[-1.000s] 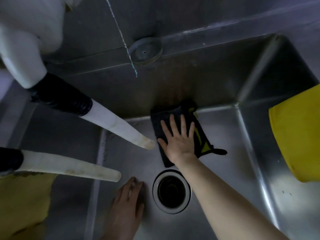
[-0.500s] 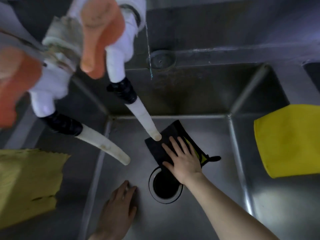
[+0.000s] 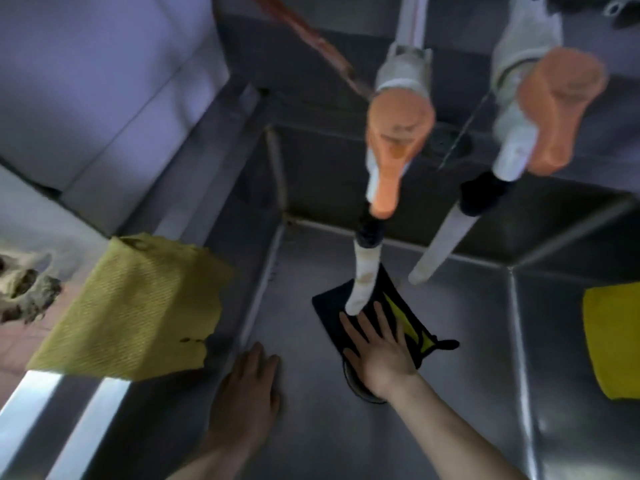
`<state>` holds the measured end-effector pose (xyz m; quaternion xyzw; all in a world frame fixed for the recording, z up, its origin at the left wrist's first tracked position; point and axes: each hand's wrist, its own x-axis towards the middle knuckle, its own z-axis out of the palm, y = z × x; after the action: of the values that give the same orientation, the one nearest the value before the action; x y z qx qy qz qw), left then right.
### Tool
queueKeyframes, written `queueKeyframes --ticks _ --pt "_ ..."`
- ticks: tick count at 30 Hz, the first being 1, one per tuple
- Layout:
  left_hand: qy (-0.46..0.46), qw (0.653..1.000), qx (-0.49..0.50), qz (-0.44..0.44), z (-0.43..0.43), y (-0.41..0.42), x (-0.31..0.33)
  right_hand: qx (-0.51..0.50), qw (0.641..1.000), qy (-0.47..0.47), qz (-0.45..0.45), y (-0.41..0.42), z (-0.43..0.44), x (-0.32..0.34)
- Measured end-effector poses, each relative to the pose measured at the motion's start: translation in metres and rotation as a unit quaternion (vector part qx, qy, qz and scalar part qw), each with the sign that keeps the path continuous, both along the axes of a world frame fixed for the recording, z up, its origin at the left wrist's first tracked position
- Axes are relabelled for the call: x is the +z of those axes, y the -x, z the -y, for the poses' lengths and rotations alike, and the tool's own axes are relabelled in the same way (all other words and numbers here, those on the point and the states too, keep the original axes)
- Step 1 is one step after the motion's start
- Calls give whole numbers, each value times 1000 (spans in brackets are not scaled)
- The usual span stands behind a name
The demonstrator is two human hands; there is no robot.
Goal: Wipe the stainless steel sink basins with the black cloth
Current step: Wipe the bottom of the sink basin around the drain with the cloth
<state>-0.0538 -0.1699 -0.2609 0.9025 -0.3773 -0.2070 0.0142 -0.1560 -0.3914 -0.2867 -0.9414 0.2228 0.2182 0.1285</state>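
Observation:
The black cloth (image 3: 398, 306), with a yellow patch on it, lies flat on the floor of the stainless steel sink basin (image 3: 467, 341). My right hand (image 3: 379, 348) presses down on it with fingers spread, palm over the cloth's near edge. The drain (image 3: 360, 388) is mostly hidden under that hand and wrist. My left hand (image 3: 247, 400) rests flat on the basin floor to the left, holding nothing.
Two white taps with orange handles (image 3: 391, 140) (image 3: 557, 112) hang over the basin, their spouts (image 3: 363, 282) (image 3: 436, 251) just above the cloth. A green-yellow cloth (image 3: 135, 306) drapes over the left rim, a bright yellow one (image 3: 613, 341) over the right wall.
My right hand has slid the black cloth back toward me, so it now covers most of the drain. The view has swung left and tilted up. My left hand stays flat.

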Motion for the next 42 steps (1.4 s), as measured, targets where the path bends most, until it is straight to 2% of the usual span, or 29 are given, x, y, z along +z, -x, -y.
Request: queueKeyframes --ticks 7,9,13,17,20,22,26,32,36,38,42 --pt "-26 998 62 -14 -19 6 1 87 996 14 9 -24 -79 -14" --pt "-29 995 70 -59 -19 2 0 107 993 9 39 -40 -84 -15" --pt "-12 997 70 -31 -17 -6 -12 38 998 -12 57 -88 -87 -13" --pt "28 998 55 19 -5 -9 -15 -8 996 11 88 -129 -76 -20" --pt "19 999 43 25 0 -12 -17 -47 995 23 86 -155 -60 -20" --pt "19 999 35 -9 1 -13 -20 -68 994 18 84 -170 -50 -21" --pt "29 999 15 15 -4 -10 -44 -81 992 34 94 -188 -31 -24" --pt "45 998 35 38 -3 -6 -47 -100 987 70 100 -172 13 -27" --pt "19 999 31 27 1 -6 -37 -151 970 112 152 -125 34 -16" --pt "8 999 29 19 0 -7 -36 -185 969 67 151 -103 46 -6" --pt "12 1000 27 12 -3 -8 -35 -192 973 61 115 -95 45 -11"
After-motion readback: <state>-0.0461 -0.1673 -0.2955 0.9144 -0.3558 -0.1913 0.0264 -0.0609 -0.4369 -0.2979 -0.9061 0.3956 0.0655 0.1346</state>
